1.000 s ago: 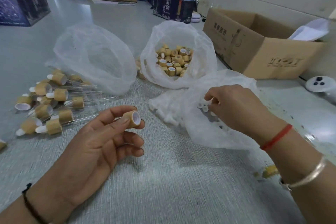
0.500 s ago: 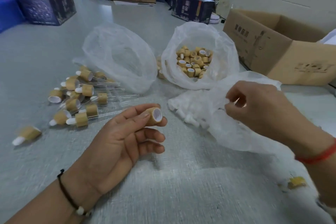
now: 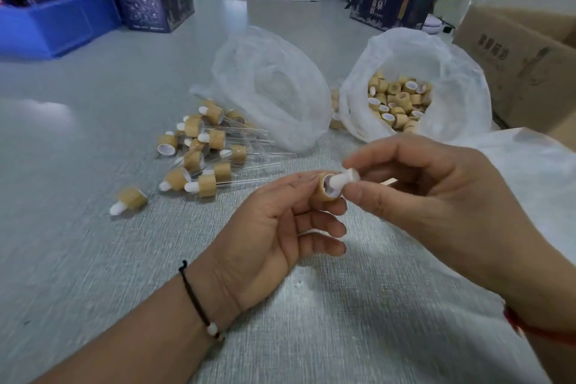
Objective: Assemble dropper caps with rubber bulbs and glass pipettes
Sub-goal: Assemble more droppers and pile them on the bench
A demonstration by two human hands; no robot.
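My left hand [image 3: 274, 227] pinches a tan, wood-look dropper cap [image 3: 322, 188] between thumb and fingertips, its open white-lined side facing right. A white rubber bulb [image 3: 343, 179] is pinched in my right hand [image 3: 430, 196], and its narrow end sits in the cap's opening. Several finished droppers [image 3: 205, 150] with glass pipettes lie in a pile on the grey table, left of my hands. One cap with a bulb [image 3: 129, 199] lies apart from the pile.
A plastic bag of loose caps [image 3: 396, 100] stands open behind my hands. A second, crumpled plastic bag [image 3: 271, 84] lies left of it. A third bag [image 3: 530, 171] is under my right arm. Cardboard boxes [image 3: 523, 59] stand at right; dark boxes and a blue crate [image 3: 56, 25] at back left.
My right hand has left the bag at right and carried a white bulb over to the cap in my left hand. The view has also shifted to the left.
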